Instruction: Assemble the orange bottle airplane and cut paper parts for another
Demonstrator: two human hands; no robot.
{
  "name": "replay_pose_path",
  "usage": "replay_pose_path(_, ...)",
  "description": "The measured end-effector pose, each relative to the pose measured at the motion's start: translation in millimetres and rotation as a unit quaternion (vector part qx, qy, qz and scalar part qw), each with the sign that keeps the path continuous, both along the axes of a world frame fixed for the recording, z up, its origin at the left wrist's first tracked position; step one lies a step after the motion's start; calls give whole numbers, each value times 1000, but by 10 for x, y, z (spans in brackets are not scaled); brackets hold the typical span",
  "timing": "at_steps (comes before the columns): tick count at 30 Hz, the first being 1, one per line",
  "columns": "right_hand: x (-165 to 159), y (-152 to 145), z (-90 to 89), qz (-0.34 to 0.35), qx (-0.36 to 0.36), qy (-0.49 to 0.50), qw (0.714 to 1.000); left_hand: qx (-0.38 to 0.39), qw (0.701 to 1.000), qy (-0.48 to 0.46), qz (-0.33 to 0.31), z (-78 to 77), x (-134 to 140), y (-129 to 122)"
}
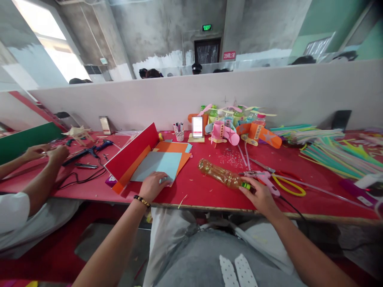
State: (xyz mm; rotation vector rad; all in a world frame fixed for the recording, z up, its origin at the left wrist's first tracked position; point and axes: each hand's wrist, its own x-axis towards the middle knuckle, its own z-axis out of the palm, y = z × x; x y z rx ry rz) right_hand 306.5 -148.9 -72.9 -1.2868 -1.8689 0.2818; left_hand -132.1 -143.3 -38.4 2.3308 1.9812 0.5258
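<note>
Right hand (pixel 257 195): pinches capped end of plastic bottle (pixel 220 174), lying just leftward, bare, seemingly unstarted. Left hand (pixel 153 185): rests on blue sheet (pixel 160 160), grip unclear. Well beyond right hand: paper-clad models (pixel 218 131), seemingly complete.

We've got a red tabletop (pixel 191 193), amber-looking bottle (pixel 221 174), green-and-yellow cap (pixel 245 185). Paper: light blue sheet (pixel 158 162), orange sheets (pixel 171 146). Boards: red one (pixel 137 146), plus green one (pixel 25 142). Pale pink glue gun (pixel 271 183); yellow handle (pixel 291 193). We see one plain pink model (pixel 217 130), one orange model (pixel 271 137) with greyish stars. Strips (pixel 338 157) run mixed green, yellow, pink. Our bracelet (pixel 141 200) reads black and gold; our apron (pixel 197 259), grey; our ribbons (pixel 245 270), white with dark polka dots.
</note>
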Motion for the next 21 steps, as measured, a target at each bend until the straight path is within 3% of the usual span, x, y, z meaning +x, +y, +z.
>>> replay_pose_path(18, 6, 4, -11, 1, 2, 4, 1000, -12, 986, 127, -110, 85, 396, 427)
replay_pose_path(21, 10, 8, -21, 1, -1, 5, 1000, -19, 980, 173, -93, 124, 472, 478)
